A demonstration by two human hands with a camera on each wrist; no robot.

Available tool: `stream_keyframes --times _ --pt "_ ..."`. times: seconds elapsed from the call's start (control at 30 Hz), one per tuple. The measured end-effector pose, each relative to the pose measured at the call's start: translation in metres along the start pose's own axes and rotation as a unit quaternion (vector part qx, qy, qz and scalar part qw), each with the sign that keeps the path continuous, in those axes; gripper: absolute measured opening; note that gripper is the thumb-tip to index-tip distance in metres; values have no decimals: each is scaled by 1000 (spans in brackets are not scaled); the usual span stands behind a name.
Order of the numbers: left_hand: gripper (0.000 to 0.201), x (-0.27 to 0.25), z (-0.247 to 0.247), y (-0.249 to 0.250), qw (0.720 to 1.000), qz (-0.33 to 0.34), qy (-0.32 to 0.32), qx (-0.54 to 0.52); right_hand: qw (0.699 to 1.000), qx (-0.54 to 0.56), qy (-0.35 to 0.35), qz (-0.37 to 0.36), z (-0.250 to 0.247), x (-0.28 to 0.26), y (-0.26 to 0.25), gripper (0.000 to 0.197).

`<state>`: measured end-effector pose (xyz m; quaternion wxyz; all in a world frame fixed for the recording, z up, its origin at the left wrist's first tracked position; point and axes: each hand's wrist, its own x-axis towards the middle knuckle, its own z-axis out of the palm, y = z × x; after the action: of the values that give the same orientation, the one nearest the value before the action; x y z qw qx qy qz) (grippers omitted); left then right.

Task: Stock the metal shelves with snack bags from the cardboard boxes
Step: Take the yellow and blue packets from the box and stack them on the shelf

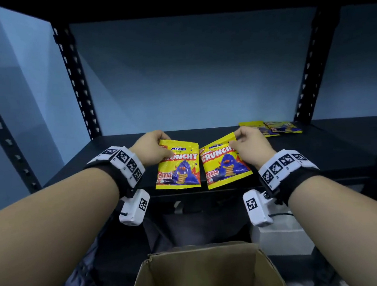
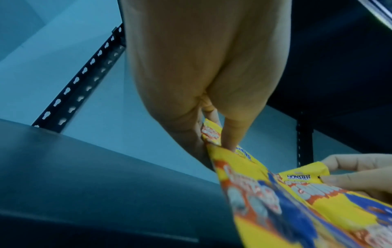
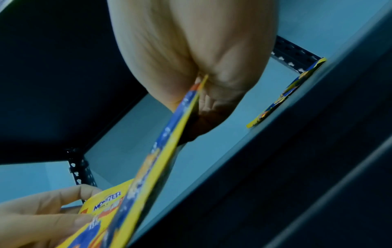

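Over the front edge of the dark metal shelf: 2 yellow snack bags, side by side, fronts toward the head camera. Same print on both: "MONSTER" in blue, "CRUNCHY" in white on red, a purple monster figure, "PEDAS" low on the left. Left bag upright and nearly square to the view; right bag tilted, top leaning right, its left edge just touching or overlapping the left bag's right edge, cannot tell which.

Left hand pinching the left bag at its upper left corner, thumb on the front, fingers curled behind the top edge; confirmed in the left wrist view, thumb pressed on the yellow film. Right hand pinching the right bag at its upper right corner, thumb on the front, fingers curled behind; in the right wrist view, bag edge-on between thumb and fingers.

Farther back on the shelf, at the right rear corner: more yellow bags lying flat, well apart from both hands. Below and nearer: open cardboard box, a bit of yellow showing at its bottom.
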<state>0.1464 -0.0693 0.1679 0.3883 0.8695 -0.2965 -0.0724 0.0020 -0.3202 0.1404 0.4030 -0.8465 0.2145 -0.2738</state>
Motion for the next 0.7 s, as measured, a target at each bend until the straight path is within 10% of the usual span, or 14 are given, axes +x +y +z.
stream_keyframes --times 0.27,0.47,0.7 --pt "60 2 3 -12 981 16 -56 183 990 -92 -110 -2 -1 -4 8 70" --pt "60 -18 -2 -6 963 60 -119 235 945 -187 -262 -55 -10 -20 0 77" --pt "62 -31 12 0 952 56 -127 274 941 -264 -208 -38 11 -33 -7 75"
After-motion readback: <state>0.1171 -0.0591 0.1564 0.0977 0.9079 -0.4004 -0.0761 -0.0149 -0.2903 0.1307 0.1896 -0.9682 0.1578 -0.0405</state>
